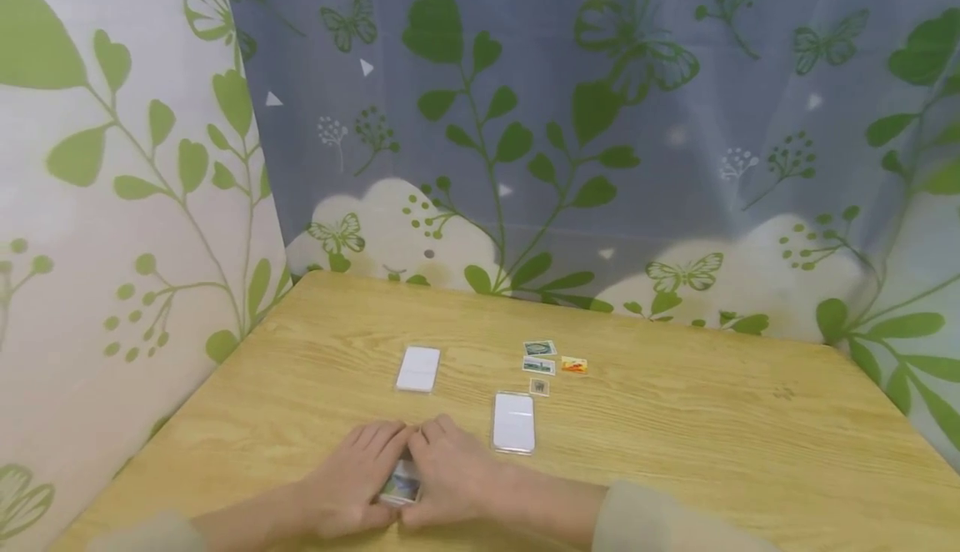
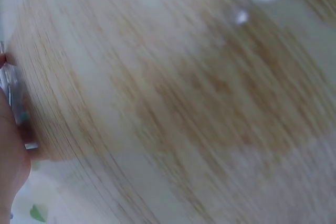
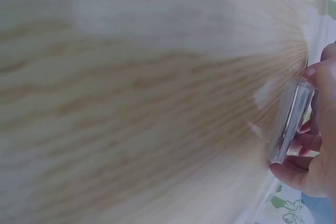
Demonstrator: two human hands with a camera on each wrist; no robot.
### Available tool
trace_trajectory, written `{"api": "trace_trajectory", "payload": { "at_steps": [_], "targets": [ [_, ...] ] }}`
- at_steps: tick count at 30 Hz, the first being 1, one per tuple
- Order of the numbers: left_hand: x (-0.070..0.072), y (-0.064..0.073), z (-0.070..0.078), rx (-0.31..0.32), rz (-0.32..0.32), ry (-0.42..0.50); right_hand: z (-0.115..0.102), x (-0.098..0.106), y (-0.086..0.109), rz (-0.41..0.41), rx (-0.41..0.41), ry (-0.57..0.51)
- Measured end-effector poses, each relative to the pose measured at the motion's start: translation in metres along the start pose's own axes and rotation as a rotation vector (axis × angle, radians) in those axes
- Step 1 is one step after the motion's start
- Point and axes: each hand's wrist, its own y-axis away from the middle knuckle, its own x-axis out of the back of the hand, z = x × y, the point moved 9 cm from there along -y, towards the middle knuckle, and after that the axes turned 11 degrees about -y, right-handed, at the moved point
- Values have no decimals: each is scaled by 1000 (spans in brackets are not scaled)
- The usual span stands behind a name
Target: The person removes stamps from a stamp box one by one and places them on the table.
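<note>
Near the table's front edge, both hands hold a small clear plastic case [image 1: 401,484] with a coloured picture showing through its top. My left hand [image 1: 352,477] grips its left side, fingers at the far end and thumb at the near end. Opposite it, my right hand [image 1: 453,473] pinches the right side the same way, and the fingertips of both hands meet at the far end. In the right wrist view the case [image 3: 294,121] stands edge-on between thumb and fingers. Most of its top is hidden under the hands in the head view.
A clear case with a white face [image 1: 514,423] lies just right of my right hand. Another white-faced case [image 1: 418,369] lies farther back. Several small stamps, among them a green one [image 1: 539,348] and a yellow-red one [image 1: 574,365], lie at the back. A patterned curtain [image 1: 525,118] borders the wooden table [image 1: 712,419].
</note>
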Motion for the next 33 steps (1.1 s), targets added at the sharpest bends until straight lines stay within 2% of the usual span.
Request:
{"api": "trace_trajectory", "payload": {
  "at_steps": [6,13,18,28,33],
  "targets": [
    [-2,-2,-2,6,-64,40,3,1,1,16,7,-8],
    [0,-4,-3,-1,-79,56,4,4,3,61,41,-11],
    [-2,-2,-4,0,-100,63,5,5,3,63,38,-47],
    [0,-2,-4,-5,-57,50,7,5,4,64,28,-100],
    [1,-4,-6,3,-49,78,8,5,5,76,27,-105]
  ]
}}
